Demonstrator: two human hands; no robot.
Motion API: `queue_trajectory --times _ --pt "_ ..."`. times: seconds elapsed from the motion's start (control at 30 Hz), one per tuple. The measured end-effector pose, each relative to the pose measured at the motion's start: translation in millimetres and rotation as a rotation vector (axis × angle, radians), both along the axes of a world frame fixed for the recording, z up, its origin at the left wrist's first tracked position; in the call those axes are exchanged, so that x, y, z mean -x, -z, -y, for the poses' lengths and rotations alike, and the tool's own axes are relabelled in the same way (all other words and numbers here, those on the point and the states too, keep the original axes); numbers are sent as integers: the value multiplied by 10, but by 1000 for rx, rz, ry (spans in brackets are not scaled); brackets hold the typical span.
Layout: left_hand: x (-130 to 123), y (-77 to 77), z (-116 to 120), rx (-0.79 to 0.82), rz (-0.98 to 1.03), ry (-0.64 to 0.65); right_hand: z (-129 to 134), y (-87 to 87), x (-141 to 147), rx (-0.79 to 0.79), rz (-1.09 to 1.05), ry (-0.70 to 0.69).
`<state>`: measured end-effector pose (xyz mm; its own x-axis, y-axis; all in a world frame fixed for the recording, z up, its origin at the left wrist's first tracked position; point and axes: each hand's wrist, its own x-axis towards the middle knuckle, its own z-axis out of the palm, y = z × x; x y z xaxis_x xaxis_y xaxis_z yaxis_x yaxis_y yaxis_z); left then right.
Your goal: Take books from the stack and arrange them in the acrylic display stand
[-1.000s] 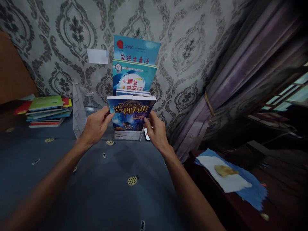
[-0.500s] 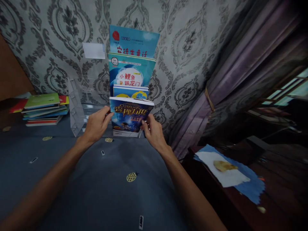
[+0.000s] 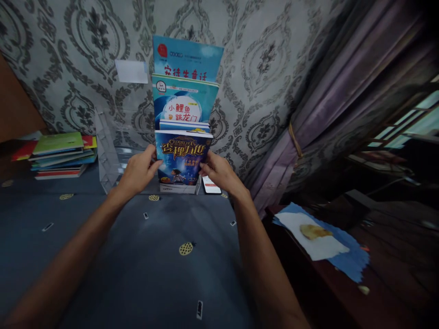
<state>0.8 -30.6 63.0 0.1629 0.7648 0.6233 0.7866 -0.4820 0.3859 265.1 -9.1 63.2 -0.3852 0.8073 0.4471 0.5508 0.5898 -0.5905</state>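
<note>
A dark blue book [image 3: 181, 157] with gold lettering stands upright at the front of a clear tiered rack [image 3: 107, 155]. My left hand [image 3: 139, 171] grips its left edge, thumb in front. On the right edge my right hand [image 3: 219, 171] is closed with its thumb near the cover. Behind this book rise a teal book [image 3: 185, 98] with a round white title patch and, tallest at the back, a light blue book [image 3: 188, 57]. Between them and the front book shows the top of another blue book [image 3: 184, 125].
At the left lies a stack of books [image 3: 63, 153]. A phone [image 3: 211, 185] with a lit screen sits right of the rack. Patterned wallpaper backs the blue tablecloth [image 3: 137, 265]. A purple curtain [image 3: 322, 91] hangs at right, above a blue cloth [image 3: 355, 256] with white paper.
The dark blue book has tilted more upright and settled closer against the books behind it. My right hand has shifted slightly, and the phone has come into sight beside it.
</note>
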Motion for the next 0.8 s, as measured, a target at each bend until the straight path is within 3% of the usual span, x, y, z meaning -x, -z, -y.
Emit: queue_trajectory --times 0.2,0.53,0.8 --pt "42 -110 -97 52 -26 63 -22 -30 -19 45 -16 -15" --pt "5 -2 -119 -20 -20 -31 -22 10 63 -87 3 77" --pt "3 39 -146 -15 3 -26 -37 44 79 -72 28 97"
